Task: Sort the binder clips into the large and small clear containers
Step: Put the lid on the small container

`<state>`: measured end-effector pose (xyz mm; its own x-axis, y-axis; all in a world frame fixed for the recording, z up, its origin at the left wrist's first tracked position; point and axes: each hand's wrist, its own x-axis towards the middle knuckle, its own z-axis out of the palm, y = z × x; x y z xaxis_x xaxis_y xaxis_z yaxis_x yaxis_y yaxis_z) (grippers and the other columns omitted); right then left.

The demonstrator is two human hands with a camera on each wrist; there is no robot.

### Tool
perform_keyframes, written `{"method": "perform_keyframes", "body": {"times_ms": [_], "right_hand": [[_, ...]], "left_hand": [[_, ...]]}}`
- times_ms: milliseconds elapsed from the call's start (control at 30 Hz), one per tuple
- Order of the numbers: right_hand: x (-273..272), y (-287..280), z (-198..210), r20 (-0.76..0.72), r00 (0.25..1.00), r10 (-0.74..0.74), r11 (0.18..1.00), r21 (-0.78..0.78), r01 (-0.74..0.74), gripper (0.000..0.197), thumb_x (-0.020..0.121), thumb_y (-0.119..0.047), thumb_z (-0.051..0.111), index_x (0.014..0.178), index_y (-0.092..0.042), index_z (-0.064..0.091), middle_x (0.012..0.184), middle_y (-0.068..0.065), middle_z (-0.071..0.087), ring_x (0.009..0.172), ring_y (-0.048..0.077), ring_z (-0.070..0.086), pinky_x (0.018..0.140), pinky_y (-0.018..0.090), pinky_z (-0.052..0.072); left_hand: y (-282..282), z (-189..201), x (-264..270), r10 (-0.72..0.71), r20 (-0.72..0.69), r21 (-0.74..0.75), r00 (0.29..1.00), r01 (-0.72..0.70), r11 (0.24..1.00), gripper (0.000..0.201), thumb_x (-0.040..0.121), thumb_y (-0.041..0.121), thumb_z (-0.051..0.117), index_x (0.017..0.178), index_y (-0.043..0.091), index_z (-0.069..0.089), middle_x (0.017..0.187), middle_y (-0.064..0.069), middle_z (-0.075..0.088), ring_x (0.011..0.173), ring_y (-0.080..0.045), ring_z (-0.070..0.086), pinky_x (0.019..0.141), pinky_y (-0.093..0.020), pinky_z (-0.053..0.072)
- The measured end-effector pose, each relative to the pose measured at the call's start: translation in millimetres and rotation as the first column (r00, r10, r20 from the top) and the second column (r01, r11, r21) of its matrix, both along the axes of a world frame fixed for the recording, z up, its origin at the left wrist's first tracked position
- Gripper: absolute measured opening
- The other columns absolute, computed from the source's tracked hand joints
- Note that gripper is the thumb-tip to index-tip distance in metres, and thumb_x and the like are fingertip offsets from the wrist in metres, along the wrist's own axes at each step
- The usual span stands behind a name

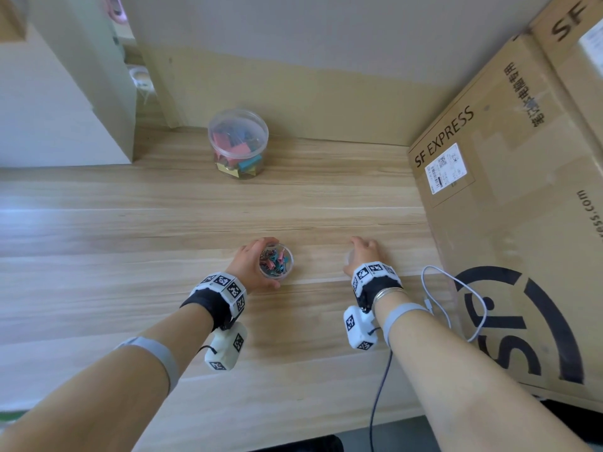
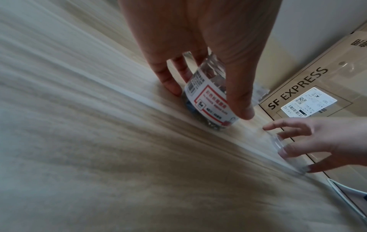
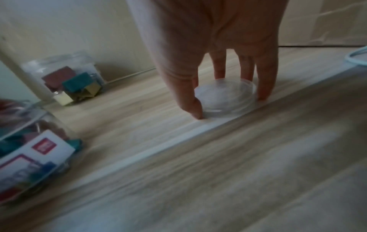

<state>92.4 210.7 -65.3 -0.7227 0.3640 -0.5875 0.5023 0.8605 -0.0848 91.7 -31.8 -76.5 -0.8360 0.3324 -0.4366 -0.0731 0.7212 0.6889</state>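
The small clear container (image 1: 276,261) stands open on the wooden desk (image 1: 163,223), filled with small pink and teal binder clips. My left hand (image 1: 253,262) grips its labelled side (image 2: 206,100), thumb in front and fingers behind. To the right, my right hand (image 1: 362,256) grips a small clear round lid (image 3: 226,97) that lies flat on the desk, fingertips around its rim. The large clear container (image 1: 238,143) with its lid on stands at the back, holding large pink, teal and yellow clips (image 3: 77,84).
A big SF EXPRESS cardboard box (image 1: 509,190) stands along the right side of the desk. A white cable (image 1: 456,298) loops in front of it beside my right wrist. A wall closes the back; a white cabinet (image 1: 49,109) stands at the left.
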Motion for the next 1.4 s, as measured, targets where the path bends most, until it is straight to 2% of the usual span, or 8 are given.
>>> {"method": "perform_keyframes", "body": {"times_ms": [267,400,700,833,1000,1133,1333,1400], "right_hand": [[-3,-72,38,-0.315,0.915,0.252,0.843,-0.393,-0.368,0.066,0.077,-0.030,0.071,0.136,-0.030,0.042,0.141,0.003,0.041,0.127,0.021,0.042,0.108,0.035,0.035],[-9,-90,34,-0.349,0.789,0.506,0.739,-0.295,-0.605,0.067,0.074,-0.029,0.072,0.135,-0.025,0.046,0.139,0.003,0.047,0.128,0.023,0.042,0.110,0.032,0.030],[-17,-104,33,-0.199,0.693,0.693,0.676,-0.156,-0.721,0.073,0.072,-0.036,0.074,0.138,-0.025,0.042,0.141,0.001,0.046,0.125,0.030,0.043,0.108,0.036,0.034],[-20,-114,38,-0.127,0.668,0.733,0.672,-0.013,-0.740,0.070,0.071,-0.046,0.071,0.129,-0.014,0.047,0.123,0.009,0.054,0.109,0.031,0.056,0.087,0.038,0.049],[-20,-126,40,-0.101,0.651,0.752,0.658,0.090,-0.747,0.060,0.077,-0.043,0.065,0.121,-0.006,0.046,0.116,0.012,0.054,0.098,0.031,0.061,0.071,0.032,0.046],[-21,-121,42,-0.090,0.625,0.775,0.630,0.032,-0.776,0.060,0.076,-0.039,0.068,0.123,-0.009,0.047,0.119,0.011,0.053,0.102,0.031,0.060,0.076,0.034,0.048],[-28,-116,46,-0.067,0.413,0.908,0.408,-0.081,-0.910,0.059,0.078,-0.014,0.069,0.132,-0.016,0.046,0.133,0.000,0.049,0.117,0.022,0.053,0.092,0.036,0.047],[-28,-115,45,-0.077,0.429,0.900,0.425,-0.068,-0.903,0.058,0.078,-0.020,0.069,0.131,-0.016,0.046,0.132,0.001,0.051,0.116,0.023,0.054,0.091,0.038,0.049]], "left_hand": [[4,-4,-3,0.060,0.024,-0.017,0.998,-0.059,0.998,0.098,0.055,0.019,0.087,0.137,0.013,0.033,0.136,-0.009,0.051,0.133,-0.030,0.032,0.111,-0.037,0.028],[6,-2,-7,0.027,0.033,-0.045,0.999,-0.025,0.999,0.095,0.059,0.022,0.085,0.137,0.009,0.034,0.137,-0.006,0.048,0.132,-0.027,0.034,0.111,-0.031,0.022],[4,-6,-10,0.021,0.038,-0.044,0.999,-0.020,0.999,0.092,0.059,0.023,0.085,0.136,0.009,0.036,0.137,-0.006,0.046,0.130,-0.026,0.038,0.108,-0.029,0.026],[1,-9,-11,0.040,0.040,-0.020,0.998,-0.039,0.999,0.095,0.054,0.025,0.088,0.133,0.009,0.039,0.131,-0.008,0.052,0.126,-0.030,0.042,0.102,-0.035,0.034],[0,-12,-13,0.035,0.043,-0.014,0.998,-0.035,0.999,0.092,0.055,0.025,0.088,0.133,0.011,0.040,0.130,-0.007,0.054,0.125,-0.029,0.043,0.101,-0.035,0.035],[1,-16,-11,0.064,0.016,-0.011,0.998,-0.064,0.998,0.086,0.056,0.026,0.087,0.128,0.011,0.043,0.125,-0.007,0.056,0.121,-0.030,0.047,0.098,-0.034,0.037],[1,-18,-11,0.061,0.030,-0.048,0.998,-0.059,0.997,0.087,0.056,0.028,0.087,0.128,0.010,0.041,0.126,-0.008,0.056,0.123,-0.029,0.045,0.102,-0.036,0.038],[1,-18,-11,0.063,0.026,-0.043,0.998,-0.062,0.997,0.087,0.056,0.027,0.086,0.128,0.011,0.041,0.125,-0.008,0.056,0.122,-0.029,0.045,0.101,-0.036,0.039]]}}
